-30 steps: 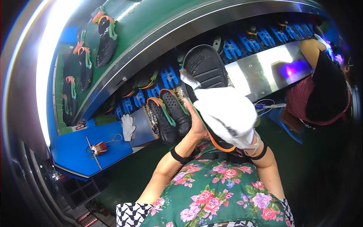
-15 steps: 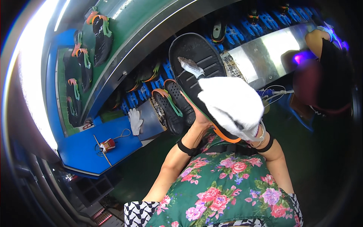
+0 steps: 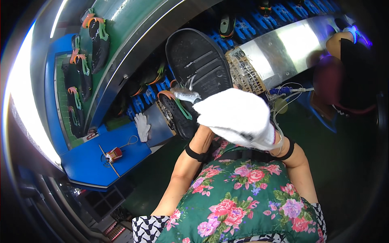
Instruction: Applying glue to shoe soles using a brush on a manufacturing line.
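A black clog (image 3: 198,60) is held up with its ridged sole toward me. My left hand (image 3: 204,135) grips it from beneath; most of its fingers are hidden behind the shoe and the white glove. My right hand (image 3: 239,117), covered by a bulky white glove or cloth, closes on a small brush (image 3: 187,94) with a silvery band and frayed tip. The brush lies against the sole's left edge, near its middle. Wet-looking smears show on the sole. The right fingers are hidden by the white covering.
Another black clog (image 3: 176,113) with an orange and green strap stands on a metal ledge at left. Beside it lie a white glove (image 3: 142,127) and a blue table (image 3: 117,156). Blue racks (image 3: 259,24) line the back. Clogs ride a green belt (image 3: 125,24). A co-worker's arm (image 3: 336,44) is far right.
The clog has shifted left and slightly up. My right hand has drawn the brush down and left, from the middle of the sole to its left edge.
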